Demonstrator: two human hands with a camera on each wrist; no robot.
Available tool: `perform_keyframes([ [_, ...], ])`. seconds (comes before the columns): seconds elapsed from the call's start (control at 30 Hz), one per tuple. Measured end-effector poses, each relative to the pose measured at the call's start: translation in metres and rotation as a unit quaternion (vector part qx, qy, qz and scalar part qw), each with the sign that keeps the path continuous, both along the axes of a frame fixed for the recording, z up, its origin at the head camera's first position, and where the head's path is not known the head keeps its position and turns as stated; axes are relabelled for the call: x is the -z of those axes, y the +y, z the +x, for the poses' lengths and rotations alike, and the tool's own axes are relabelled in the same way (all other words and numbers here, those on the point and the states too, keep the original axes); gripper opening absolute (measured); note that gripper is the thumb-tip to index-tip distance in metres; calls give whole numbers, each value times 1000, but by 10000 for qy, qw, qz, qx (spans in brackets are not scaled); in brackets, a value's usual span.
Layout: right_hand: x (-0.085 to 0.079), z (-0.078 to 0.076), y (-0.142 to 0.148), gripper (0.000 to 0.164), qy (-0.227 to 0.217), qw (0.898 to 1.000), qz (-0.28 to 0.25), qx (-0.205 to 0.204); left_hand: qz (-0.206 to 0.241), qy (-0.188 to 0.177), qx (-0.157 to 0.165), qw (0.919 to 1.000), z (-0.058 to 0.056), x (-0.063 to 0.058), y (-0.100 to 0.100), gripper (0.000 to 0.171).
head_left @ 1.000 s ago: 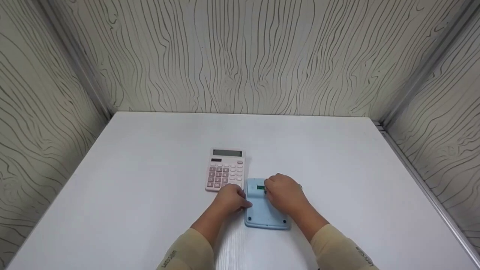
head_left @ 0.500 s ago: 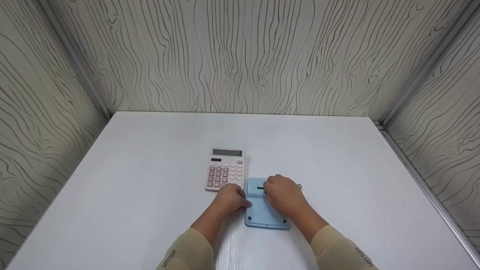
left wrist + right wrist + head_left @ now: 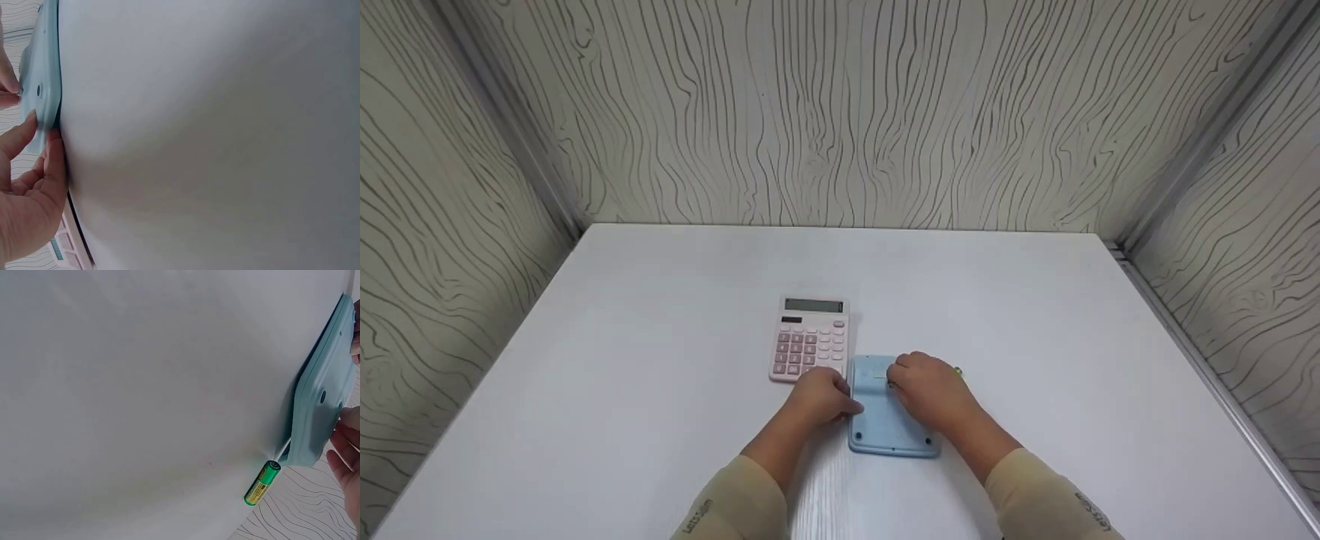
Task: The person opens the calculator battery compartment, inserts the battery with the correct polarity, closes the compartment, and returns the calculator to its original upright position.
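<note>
A light blue calculator point(image 3: 889, 420) lies face down on the table. My left hand point(image 3: 819, 397) holds its left edge, thumb on top and fingers beside the rim, as the left wrist view shows too. Over the calculator's upper back, my right hand point(image 3: 926, 386) has curled fingers on the battery cover point(image 3: 876, 368); thumb and fingertips come together there, and the hand hides much of the cover. Just right of that hand, a loose green battery point(image 3: 262, 482) lies on the table by the calculator's edge.
A pink calculator point(image 3: 811, 330) lies face up beyond and left of the blue one, its lower right corner behind my left hand. The white table point(image 3: 660, 337) meets patterned panels point(image 3: 840, 112) at the back and sides.
The green opening on the blue calculator's back has narrowed from a strip to a thin line as the cover slides over it. My left hand stays in place; the right shifts only slightly.
</note>
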State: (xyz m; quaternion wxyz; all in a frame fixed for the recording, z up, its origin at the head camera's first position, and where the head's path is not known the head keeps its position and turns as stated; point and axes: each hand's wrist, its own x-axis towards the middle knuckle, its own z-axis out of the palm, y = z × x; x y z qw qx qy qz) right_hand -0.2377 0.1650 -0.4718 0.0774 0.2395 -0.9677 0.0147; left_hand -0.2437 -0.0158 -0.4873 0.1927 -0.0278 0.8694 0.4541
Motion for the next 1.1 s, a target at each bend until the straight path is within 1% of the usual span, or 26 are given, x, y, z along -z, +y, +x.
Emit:
perform_keyframes([
  [0.13,-1,1,3,16,-369,9991,-175,63,-40,-21,-24,10000,0,0,0,20],
  [0.2,0,2,5,20,-472,9986,-207,79,-95,-20,-27,9999,0,-1,0,20],
  [0.3,3,4,9,23,-445,9988,-182,-9,-149,-10,-18,9999,0,-1,1,19],
  [0.53,9,5,15,26,-156,9993,-157,-290,-97,-25,-30,9999,0,-1,2,20],
  [0.73,13,6,19,29,-46,9992,-112,-383,-92,1,3,10000,0,0,2,20],
  [0.87,14,6,20,31,-101,9991,-152,-374,-69,-14,5,10000,0,-1,2,20],
  [0.97,13,6,21,32,-231,9987,-270,-366,-70,-37,-27,10000,0,-2,2,20],
  [1.03,11,6,21,33,-353,9982,-380,-293,-71,-41,-48,10000,1,-2,2,20],
  [1.1,11,6,23,33,-463,9976,-502,-123,-73,-49,-63,9999,1,-2,2,20],
])
